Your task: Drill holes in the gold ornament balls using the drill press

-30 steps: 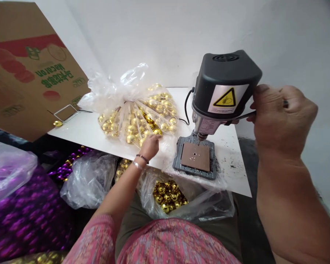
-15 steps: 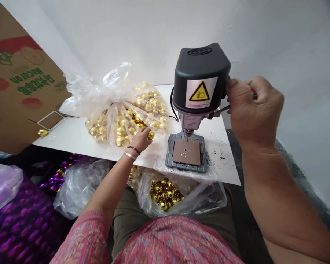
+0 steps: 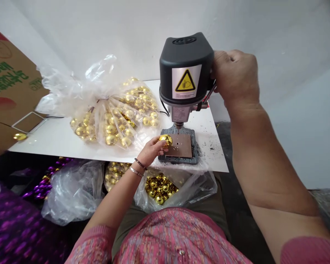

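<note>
Drill: the black bench drill (image 3: 186,69) stands upright on the white tabletop (image 3: 52,149), a yellow warning triangle on its front.
Left hand: this hand (image 3: 152,149) grasps one gold ball between thumb and fingers, in front of the drill and a little to its left.
Gold ball: the shiny ball (image 3: 165,140) is just beside the drill bit (image 3: 178,131), over the left part of the brown board; whether it touches the board cannot be told.
Right hand: this hand (image 3: 236,79) is clenched around the metal lever (image 3: 209,93) at the drill's right side.
Board: the brown square (image 3: 183,147) lies flat on the drill's grey base (image 3: 195,158), a small hole showing below the bit.
Tied bag: a clear bag of gold balls (image 3: 101,123) rests left of the drill.
Open bag: another clear bag (image 3: 202,189), gold balls inside, sits below and in front of the drill.
Far left of the drill: a loose gold ball (image 3: 20,136) beside a printed carton (image 3: 5,88).
Crumbs: dark specks (image 3: 213,148) lie right of the drill's base.
</note>
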`<action>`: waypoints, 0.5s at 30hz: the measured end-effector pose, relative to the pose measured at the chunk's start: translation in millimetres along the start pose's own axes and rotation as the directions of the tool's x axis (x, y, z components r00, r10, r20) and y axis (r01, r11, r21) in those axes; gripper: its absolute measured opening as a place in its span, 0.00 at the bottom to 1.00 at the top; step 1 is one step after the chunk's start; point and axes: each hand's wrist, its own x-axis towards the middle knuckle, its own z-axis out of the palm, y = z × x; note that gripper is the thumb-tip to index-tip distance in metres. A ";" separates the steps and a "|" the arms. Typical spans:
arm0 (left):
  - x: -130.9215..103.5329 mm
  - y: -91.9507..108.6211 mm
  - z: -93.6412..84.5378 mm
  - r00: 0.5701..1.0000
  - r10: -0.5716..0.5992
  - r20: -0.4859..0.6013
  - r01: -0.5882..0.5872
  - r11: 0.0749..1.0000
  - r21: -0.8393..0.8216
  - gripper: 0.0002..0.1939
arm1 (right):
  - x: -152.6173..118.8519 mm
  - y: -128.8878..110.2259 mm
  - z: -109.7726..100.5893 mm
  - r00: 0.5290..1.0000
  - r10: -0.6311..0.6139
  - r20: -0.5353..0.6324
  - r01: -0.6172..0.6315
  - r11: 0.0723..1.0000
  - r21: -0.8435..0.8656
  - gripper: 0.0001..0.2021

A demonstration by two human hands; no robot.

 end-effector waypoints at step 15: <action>25.6 1.4 33.1 0.991 0.125 -0.055 -0.074 0.831 0.551 0.22 | -1.9 -5.1 -7.0 0.998 -0.021 0.055 0.022 1.000 -0.002 0.21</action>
